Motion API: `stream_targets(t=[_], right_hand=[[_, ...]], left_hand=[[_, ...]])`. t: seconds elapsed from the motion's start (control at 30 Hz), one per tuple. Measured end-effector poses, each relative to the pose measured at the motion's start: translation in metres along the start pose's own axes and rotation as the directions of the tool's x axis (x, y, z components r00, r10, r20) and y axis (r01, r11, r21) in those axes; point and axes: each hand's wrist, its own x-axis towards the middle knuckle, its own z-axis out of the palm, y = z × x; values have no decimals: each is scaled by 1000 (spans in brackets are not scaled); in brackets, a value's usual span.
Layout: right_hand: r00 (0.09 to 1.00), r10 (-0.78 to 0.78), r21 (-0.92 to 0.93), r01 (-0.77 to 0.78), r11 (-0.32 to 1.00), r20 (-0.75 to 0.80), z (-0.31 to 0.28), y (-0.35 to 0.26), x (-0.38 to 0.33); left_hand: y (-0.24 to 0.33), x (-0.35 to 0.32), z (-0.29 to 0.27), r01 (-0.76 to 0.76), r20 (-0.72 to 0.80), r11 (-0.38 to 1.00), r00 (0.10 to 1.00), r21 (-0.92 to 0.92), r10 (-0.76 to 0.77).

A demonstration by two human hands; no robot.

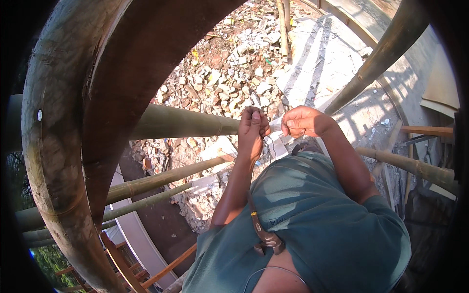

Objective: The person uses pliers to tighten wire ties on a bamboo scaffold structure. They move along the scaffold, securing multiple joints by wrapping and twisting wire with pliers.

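My left hand (253, 124) is closed in a pinch on a thin dark string (271, 147). One length of it hangs in a loose curve below the fingers, and a fine line runs up from them against the rubble. Close by on the right, my right hand (304, 121) is also closed, thumb against fingers; what it holds, if anything, is too small to make out. A claw hammer (266, 236) lies against my green shirt (312, 205) at the chest, its handle pointing toward my hands. Behind the left hand passes a thick horizontal bamboo pole (185, 123).
A large curved bamboo post (58, 127) and a dark broad beam (132, 63) rise at the left. Another bamboo pole (386, 49) slants at the upper right. Broken stone rubble (215, 73) covers the ground far below, beside a pale slab (322, 53). More poles cross lower down.
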Motion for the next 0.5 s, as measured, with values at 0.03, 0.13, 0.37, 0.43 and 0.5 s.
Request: stream_targets(t=[0.03, 0.13, 0.37, 0.43, 0.5], right_hand=[[972, -18, -185, -26, 982, -232, -11, -3, -3], [716, -381, -744, -288, 602, -585, -29, -7, -8], [774, -459, -816, -125, 564, -436, 34, 12, 24], [747, -384, -704, -156, 693, -543, 42, 15, 29], [772, -281, -443, 0, 897, -570, 40, 18, 28]], left_hand=[[1, 1, -1, -14, -12, 1000, 1000, -27, 14], [6, 11, -5, -32, -27, 998, 999, -61, 31], [5, 52, 10, -41, -32, 990, 999, -133, 37], [4, 59, 18, -47, -34, 987, 999, -153, 42], [5, 62, 25, -93, -50, 976, 995, -198, 84]])
